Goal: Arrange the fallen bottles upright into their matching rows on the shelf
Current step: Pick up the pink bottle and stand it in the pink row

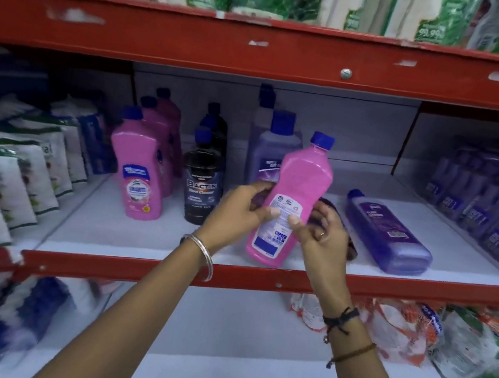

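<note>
I hold a pink bottle with a blue cap between both hands, nearly upright and tilted slightly right, its back label facing me, above the front of the middle shelf. My left hand grips its left side and my right hand its right side. A pink row stands at left, a black Bactin row beside it, and a purple row behind the held bottle. One purple bottle lies on its side at right. A dark object behind my right hand is mostly hidden.
White and green pouches lean along the shelf's left. Packed purple bottles fill the right section. A red beam runs overhead with green bags above it. The lower shelf holds netted packets at right and blue packs at left.
</note>
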A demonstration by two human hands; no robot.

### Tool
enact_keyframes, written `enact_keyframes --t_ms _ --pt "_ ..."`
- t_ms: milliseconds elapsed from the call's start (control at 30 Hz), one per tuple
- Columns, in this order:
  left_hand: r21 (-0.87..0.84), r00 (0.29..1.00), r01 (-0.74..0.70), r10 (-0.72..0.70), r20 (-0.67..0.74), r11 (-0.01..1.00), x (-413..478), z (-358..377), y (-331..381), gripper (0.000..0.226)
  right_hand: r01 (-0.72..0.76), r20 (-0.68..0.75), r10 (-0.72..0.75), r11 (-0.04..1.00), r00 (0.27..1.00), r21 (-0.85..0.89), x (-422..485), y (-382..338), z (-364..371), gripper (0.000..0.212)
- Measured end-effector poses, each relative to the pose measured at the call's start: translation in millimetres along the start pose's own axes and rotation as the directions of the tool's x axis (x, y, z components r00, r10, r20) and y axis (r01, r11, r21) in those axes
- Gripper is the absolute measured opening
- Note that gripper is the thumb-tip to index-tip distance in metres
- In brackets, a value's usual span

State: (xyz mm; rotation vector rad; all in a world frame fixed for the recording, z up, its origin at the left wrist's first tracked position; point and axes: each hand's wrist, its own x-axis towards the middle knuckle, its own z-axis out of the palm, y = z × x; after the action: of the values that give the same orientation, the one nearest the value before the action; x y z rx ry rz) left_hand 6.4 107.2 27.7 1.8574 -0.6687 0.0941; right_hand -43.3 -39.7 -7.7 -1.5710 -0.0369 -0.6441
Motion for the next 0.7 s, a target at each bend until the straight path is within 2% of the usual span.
enact_keyframes --t_ms 333,533,700 --pt "-0.001 0.962 0.009 -0.009 -0.272 1.0 -71.1 -108.0 -34.7 0.037 0.068 0.196 -0.075 0.997 0.978 0.046 -28.3 -15.1 121.4 0.041" --pt "-0.003 0.931 -0.002 0.0 -0.365 1.0 -97.2 -160.9 -61.1 0.035 0.023 0.292 -0.052 0.995 0.955 0.101 -39.9 -4.1 184.8 0.041" --pt "-0.02 0.915 0.006 -0.013 -0.403 1.0 -107.0 -183.4 -86.7 0.041 0.022 0.298 -0.047 0.996 0.953 0.087 -47.0 7.2 222.8 0.042"
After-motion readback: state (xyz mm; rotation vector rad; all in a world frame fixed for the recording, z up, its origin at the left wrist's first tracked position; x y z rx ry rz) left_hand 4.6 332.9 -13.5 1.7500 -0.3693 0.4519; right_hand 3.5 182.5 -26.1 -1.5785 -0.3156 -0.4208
